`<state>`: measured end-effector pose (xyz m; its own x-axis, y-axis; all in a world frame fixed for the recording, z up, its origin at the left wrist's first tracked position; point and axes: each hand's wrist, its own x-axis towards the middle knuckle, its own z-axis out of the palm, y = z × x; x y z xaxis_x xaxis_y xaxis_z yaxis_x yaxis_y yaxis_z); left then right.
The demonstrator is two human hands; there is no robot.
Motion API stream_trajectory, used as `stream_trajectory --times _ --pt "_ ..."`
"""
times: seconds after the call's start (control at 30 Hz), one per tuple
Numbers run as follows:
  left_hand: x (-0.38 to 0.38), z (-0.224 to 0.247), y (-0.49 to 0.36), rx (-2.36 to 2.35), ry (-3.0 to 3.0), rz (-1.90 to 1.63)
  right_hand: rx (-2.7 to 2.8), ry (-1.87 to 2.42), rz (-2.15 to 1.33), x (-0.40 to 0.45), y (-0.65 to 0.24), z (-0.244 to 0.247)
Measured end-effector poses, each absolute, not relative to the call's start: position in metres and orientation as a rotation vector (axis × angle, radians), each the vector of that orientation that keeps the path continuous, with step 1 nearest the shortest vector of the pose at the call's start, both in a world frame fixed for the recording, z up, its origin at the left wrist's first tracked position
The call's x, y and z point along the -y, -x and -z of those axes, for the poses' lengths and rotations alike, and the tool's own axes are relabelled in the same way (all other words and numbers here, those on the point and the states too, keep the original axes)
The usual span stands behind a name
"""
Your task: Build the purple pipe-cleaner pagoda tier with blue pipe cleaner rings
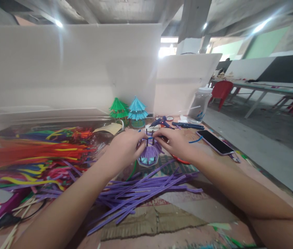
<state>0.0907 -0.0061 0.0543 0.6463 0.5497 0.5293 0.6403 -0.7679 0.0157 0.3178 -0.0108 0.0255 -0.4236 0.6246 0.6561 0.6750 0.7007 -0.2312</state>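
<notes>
At the near side of the table [250,169], we have a torn sheet of cardboard [172,221], with loose purple strips [146,188] scattered over it and beyond it, many of them unused. Just past these, roughly mid-table, stands the small purple model [150,152], upright between our hands. Our left hand [124,147] pinches a short blue strip [150,138] between thumb and fingers; our right hand [174,141] closes its fingertips on the strip's other side, beside the dark posts [153,141], though blur hides the exact grip.

As for progress, the pale blue base is built and a skirt of purple strips slopes around it. Above that skirt the posts rise bare, with only the blue strip set against them. To our left lies a heap of orange strips [45,152] and other colours; to our right, a phone [215,141].

Farther back, a glue gun [162,121] rests on the table, and near it stand a green model [118,109] and a light blue model [137,110]. Both carry a pointed upper roof over a lower tier, so we judge our purple one about half made, its upper roof lacking.
</notes>
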Motion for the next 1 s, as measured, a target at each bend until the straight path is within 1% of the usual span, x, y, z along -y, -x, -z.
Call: stream_trajectory --times 0.2,0.47,0.63,1.0 --pt "0.008 -0.056 -0.091 0.967 2.694 0.807 2.073 0.959 0.203 0.011 -0.315 -0.024" --pt "0.009 -0.057 -0.091 0.872 2.539 1.213 2.05 0.971 0.189 0.02 -0.303 -0.053" --pt "0.01 -0.057 -0.091 0.794 2.54 1.222 2.073 0.893 0.192 0.027 -0.291 -0.063" --pt "0.015 -0.057 -0.095 0.79 2.57 1.451 1.986 0.891 0.174 0.034 -0.285 -0.065"
